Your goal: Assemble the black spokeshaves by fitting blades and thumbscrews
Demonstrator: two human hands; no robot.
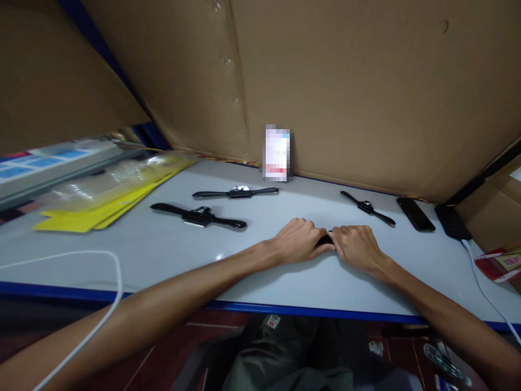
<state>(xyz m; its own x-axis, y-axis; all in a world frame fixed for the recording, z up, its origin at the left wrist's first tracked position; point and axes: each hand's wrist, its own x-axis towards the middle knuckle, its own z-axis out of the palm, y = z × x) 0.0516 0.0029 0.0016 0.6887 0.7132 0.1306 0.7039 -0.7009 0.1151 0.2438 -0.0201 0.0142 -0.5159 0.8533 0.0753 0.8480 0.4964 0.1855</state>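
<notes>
Both forearms reach forward from the near edge of the pale surface (171, 255). Left hand (299, 241) and right hand (358, 247) meet knuckle to knuckle, fingers curled, each grip clenched on a small black object (325, 239) pressed between them and mostly hidden. Beyond lie three black watches: one (198, 216) left of the hands, another (236, 192) behind it, a third (367, 207) to the right. Yellow packaging (101, 209) sits far left, a white cable (484, 290) far right.

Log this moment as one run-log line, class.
left hand + right hand: both grip small black item | table | three watches lie apart
</notes>
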